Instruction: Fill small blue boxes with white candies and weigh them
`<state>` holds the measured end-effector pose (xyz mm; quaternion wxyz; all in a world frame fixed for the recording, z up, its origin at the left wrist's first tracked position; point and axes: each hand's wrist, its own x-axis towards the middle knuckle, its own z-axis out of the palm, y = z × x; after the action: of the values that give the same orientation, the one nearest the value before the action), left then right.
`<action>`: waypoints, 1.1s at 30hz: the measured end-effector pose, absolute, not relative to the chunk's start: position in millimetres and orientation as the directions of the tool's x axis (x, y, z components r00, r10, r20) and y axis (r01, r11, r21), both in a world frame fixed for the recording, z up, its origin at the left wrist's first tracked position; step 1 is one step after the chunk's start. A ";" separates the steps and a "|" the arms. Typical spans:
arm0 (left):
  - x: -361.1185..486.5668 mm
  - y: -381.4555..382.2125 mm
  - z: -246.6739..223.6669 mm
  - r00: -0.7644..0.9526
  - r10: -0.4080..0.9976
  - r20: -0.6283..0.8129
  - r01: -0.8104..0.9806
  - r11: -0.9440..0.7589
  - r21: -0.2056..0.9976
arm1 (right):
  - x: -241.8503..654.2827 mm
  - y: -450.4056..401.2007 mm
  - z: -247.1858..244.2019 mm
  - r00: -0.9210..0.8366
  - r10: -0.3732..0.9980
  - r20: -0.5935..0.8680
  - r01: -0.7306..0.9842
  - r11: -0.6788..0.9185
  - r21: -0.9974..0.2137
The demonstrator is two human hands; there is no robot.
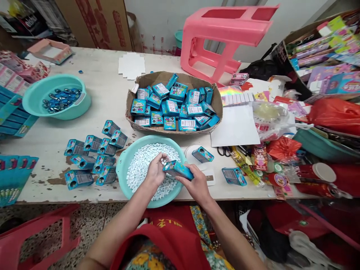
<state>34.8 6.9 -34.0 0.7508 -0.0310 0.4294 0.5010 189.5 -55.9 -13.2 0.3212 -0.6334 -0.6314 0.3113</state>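
Observation:
My right hand point(196, 183) grips a small blue candy box point(180, 170), tilted over a turquoise basin point(121, 179) full of small white candies point(143, 165). Beside the box's left end, my left hand point(155, 170) is curled with a few white candies point(164, 161) in its fingers. Several blue boxes with a round hole at one end stand left of the basin, one of them a box point(79, 179) near the table's front edge. Right of the basin lie two more, an upper box point(203, 154) and a lower box point(234, 176).
A cardboard tray point(131, 120) heaped with blue boxes is behind the basin. At the left, another turquoise bowl point(30, 99) contains shiny blue pieces. A pink stool point(187, 45) lies at the back. Wrappers, cups and scissors point(224, 151) crowd the right side.

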 end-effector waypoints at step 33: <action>13.9 27.8 -54.7 0.087 0.725 -0.683 -0.260 0.678 0.687 | 350.5 -168.4 -88.8 0.720 0.638 -0.275 -0.092 -0.305 -0.948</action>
<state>13.9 27.8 -54.7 0.7095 0.2006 0.5794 0.3474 350.5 -168.4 -88.8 0.5599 -0.7391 -0.1846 0.3259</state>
